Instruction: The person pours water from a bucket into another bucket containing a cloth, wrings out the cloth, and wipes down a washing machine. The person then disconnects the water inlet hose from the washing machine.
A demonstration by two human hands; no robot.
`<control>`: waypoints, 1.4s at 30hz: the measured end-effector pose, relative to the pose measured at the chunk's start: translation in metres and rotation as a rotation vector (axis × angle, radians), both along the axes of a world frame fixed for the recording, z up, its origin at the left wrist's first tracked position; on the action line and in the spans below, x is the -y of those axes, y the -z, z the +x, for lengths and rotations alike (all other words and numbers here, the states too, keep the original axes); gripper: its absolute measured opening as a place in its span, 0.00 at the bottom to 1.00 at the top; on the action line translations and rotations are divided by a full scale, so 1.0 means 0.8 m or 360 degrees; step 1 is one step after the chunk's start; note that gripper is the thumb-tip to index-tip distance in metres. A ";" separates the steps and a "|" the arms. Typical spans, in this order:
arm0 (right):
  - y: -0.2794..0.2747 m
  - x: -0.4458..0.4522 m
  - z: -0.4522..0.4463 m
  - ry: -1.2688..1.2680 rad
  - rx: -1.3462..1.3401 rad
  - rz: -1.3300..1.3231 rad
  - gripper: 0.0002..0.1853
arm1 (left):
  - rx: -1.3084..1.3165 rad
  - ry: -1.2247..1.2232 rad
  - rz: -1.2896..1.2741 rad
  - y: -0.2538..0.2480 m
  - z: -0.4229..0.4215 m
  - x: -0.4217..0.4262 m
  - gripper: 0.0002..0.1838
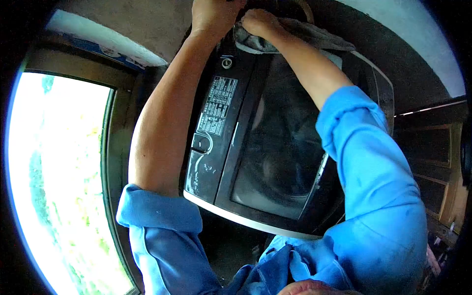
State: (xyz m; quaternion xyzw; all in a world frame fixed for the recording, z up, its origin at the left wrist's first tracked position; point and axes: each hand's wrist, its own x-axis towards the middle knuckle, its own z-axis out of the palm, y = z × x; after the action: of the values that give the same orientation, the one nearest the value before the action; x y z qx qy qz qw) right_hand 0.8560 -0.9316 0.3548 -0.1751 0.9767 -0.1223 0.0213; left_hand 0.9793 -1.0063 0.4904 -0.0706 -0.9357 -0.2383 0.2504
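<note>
A top-loading washing machine (275, 142) with a dark see-through lid stands in front of me, and both my arms reach over it to its far edge. My left hand (216, 17) is at the back left corner, its fingers cut off by the top of the view. Close beside it, my right hand (260, 23) is closed, with the fingers curled; what they hold is hidden. A grey cloth (309, 37) lies bunched along the back edge, under and beside my right hand. On the control panel are a printed label (216, 105) and a round knob (226, 63).
A bright window (59, 172) in a dark frame is on the left. Behind the machine rises a wall (132, 24), and a curved hose-like piece (306, 11) shows near the cloth. Wooden panelled doors (432, 147) stand at the right.
</note>
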 end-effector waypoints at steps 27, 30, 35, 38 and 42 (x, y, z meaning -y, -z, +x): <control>-0.015 0.018 0.049 -0.0649 -0.0380 0.0067 0.21 | -0.0034 -0.0031 0.0014 -0.012 -0.005 0.001 0.13; 0.003 -0.039 0.045 -0.0597 -0.0521 0.0188 0.21 | -0.0071 -0.0009 -0.0051 0.002 0.001 0.010 0.13; 0.016 -0.140 0.087 -0.0541 -0.1152 -0.0172 0.11 | 0.0007 0.0044 0.0215 0.000 0.016 0.014 0.14; -0.011 -0.141 0.110 -0.0608 -0.0578 -0.0591 0.09 | 0.0076 0.0028 0.0075 -0.009 0.018 0.020 0.13; -0.007 -0.056 0.128 -0.1162 -0.0407 -0.0869 0.08 | -0.0018 0.0101 0.0272 -0.001 0.004 0.024 0.13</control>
State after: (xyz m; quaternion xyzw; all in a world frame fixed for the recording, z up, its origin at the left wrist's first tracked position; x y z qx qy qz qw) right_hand 0.9586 -0.8865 0.3602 -0.5200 0.7781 -0.3364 -0.1044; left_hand 0.9825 -1.0253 0.4910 -0.0799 -0.9078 -0.3248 0.2530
